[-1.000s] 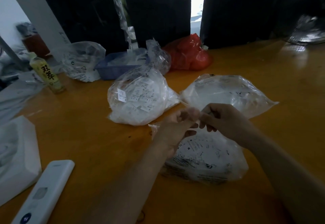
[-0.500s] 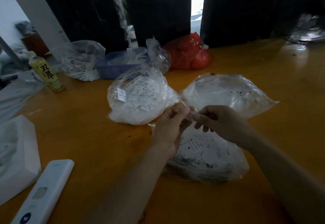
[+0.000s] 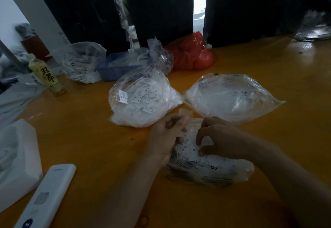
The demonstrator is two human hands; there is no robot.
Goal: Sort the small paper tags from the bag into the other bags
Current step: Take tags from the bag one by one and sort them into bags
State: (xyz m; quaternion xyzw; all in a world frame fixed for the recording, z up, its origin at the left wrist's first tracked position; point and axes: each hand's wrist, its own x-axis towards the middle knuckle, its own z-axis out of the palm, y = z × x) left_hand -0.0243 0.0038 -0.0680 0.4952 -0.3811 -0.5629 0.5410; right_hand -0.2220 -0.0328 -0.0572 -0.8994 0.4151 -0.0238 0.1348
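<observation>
Both hands curl on the near clear plastic bag of white paper tags [image 3: 206, 166] lettered S and M: left hand [image 3: 167, 134] pinches its mouth, right hand [image 3: 217, 138] pinches inside.

Ahead of me two full clear bags [image 3: 145, 100] [image 3: 231, 97] lie tip to tip, closing the middle of the surface [image 3: 268, 63]. Bare surface opens to their right and on my near left, up to the white remote [image 3: 46, 197] and foam block [image 3: 18, 154].

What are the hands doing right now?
Left hand: pinching the top edge of the near bag.
Right hand: fingers curled, pinching the same bag's plastic.
</observation>
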